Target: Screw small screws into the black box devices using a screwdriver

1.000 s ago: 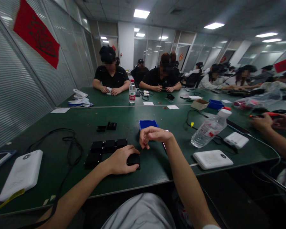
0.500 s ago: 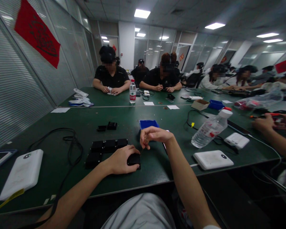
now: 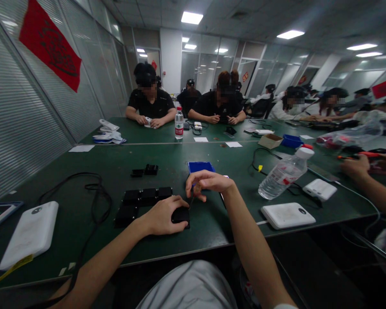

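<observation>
My left hand is closed around a small black box, pressing it to the green table between thumb and fingers. Above the box's far right corner, my right hand curls its fingers around a small screwdriver with a brownish see-through handle. Its thin shaft slants down to the edge of the box; whether the tip sits in a screw is too small to tell. Just left of my left hand lie several similar black boxes in rows. Behind my right hand stands a blue tray, partly covered by it.
Black parts lie beyond the boxes. A cable and a white power bank are at left. To the right are a tilted water bottle and another power bank. A co-worker's hands hold something orange at far right.
My right hand's fingers have shifted slightly around the screwdriver, and its handle has turned a little. My left hand and the black box have stayed in place.
</observation>
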The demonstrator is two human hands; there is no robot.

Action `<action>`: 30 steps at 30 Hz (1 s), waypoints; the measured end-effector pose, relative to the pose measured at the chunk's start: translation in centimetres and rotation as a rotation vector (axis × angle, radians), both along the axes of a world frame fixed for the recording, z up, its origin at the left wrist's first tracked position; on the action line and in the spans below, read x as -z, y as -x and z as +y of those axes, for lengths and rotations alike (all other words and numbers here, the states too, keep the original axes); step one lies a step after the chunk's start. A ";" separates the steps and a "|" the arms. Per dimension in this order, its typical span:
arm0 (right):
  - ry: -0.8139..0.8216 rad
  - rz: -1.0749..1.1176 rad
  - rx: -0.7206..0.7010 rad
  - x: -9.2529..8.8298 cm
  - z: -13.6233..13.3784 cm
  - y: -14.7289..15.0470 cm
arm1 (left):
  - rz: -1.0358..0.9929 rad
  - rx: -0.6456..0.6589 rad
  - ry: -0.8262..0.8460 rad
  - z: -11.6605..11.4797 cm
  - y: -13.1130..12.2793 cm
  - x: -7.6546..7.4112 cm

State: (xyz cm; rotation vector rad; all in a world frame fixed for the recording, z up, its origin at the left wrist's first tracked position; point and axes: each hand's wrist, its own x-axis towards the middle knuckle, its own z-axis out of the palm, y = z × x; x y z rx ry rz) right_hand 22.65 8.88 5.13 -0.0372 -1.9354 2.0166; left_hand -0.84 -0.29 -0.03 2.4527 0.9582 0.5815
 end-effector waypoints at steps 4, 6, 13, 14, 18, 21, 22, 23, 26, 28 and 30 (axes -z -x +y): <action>-0.009 0.097 0.071 -0.2 -0.3 0.2 | 0.010 -0.002 0.005 0.0 0.0 0.0; -0.009 0.139 0.101 -0.2 -0.3 0.4 | 0.014 0.001 -0.002 0.0 0.0 0.0; 0.030 0.190 0.157 0.3 -0.2 1.1 | 0.021 0.000 -0.019 0.0 -0.1 0.0; 0.034 0.191 0.147 0.3 -0.1 1.2 | 0.023 0.001 -0.018 0.1 -0.1 0.0; 0.034 0.198 0.097 0.6 0.0 1.2 | 0.022 0.005 -0.015 0.1 -0.1 0.1; 0.042 0.173 0.076 0.7 0.1 1.2 | 0.027 -0.001 -0.017 0.1 0.0 0.1; 0.049 0.161 0.078 0.7 0.0 1.2 | 0.029 -0.003 -0.017 0.1 0.0 0.1; 0.055 0.147 0.085 0.7 0.0 1.2 | 0.030 -0.004 -0.016 0.1 0.0 0.2; 0.062 0.117 0.113 0.6 -0.1 1.3 | 0.030 -0.001 -0.012 0.0 -0.1 0.2; 0.052 0.124 0.110 0.5 -0.2 1.3 | 0.031 -0.002 -0.011 0.0 -0.1 0.1; 0.038 0.150 0.098 0.5 -0.2 1.3 | 0.030 -0.003 -0.012 0.0 -0.1 0.0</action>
